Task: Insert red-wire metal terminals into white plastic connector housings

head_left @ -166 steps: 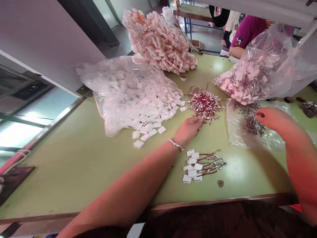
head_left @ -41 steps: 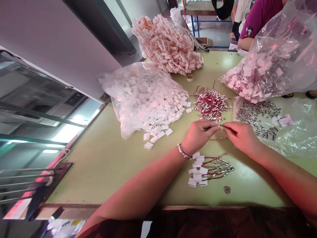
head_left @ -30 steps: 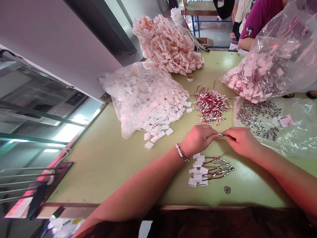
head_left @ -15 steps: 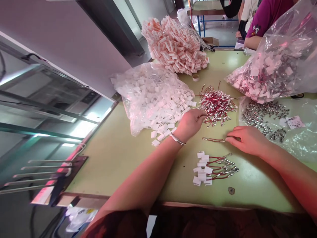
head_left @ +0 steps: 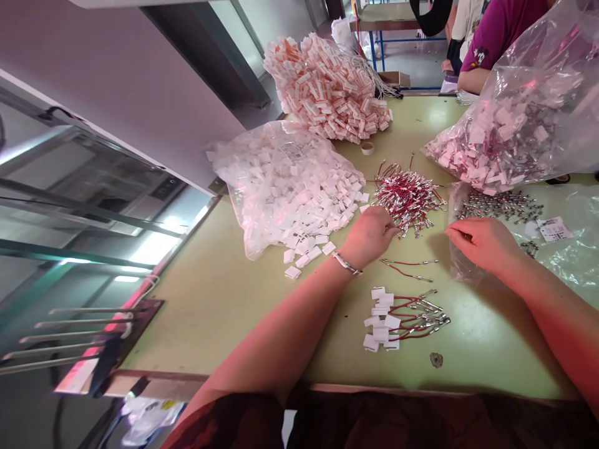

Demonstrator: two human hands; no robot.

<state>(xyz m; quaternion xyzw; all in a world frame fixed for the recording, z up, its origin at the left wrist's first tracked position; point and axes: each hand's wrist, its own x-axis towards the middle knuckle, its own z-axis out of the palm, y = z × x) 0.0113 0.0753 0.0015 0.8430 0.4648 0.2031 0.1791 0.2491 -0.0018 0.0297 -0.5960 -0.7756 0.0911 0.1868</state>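
Observation:
My left hand (head_left: 372,236) is at the lower left edge of a pile of short red wires with metal terminals (head_left: 412,193). Its fingertips are pinched, and what they hold, if anything, is hidden. My right hand (head_left: 489,244) hovers by the clear plastic bag on the right, thumb and fingers pressed together; I cannot make out anything in them. Between and below the hands lie two loose red wires (head_left: 408,272), close at their left ends and spread at the right. Nearer me, several white plastic connectors (head_left: 381,333) lie in a column, with red wires pointing right.
A clear bag spilling white connectors (head_left: 290,187) lies left of the wire pile. Behind it stands a heap of orange-white parts (head_left: 327,87). A flat bag with metal terminals (head_left: 580,212) and a full bag (head_left: 510,131) are right. A person's purple sleeve (head_left: 503,37) shows behind.
My right hand has let go of the wire and moved up and right. A second loose wire now shows beside it. My left hand has shifted slightly right and down.

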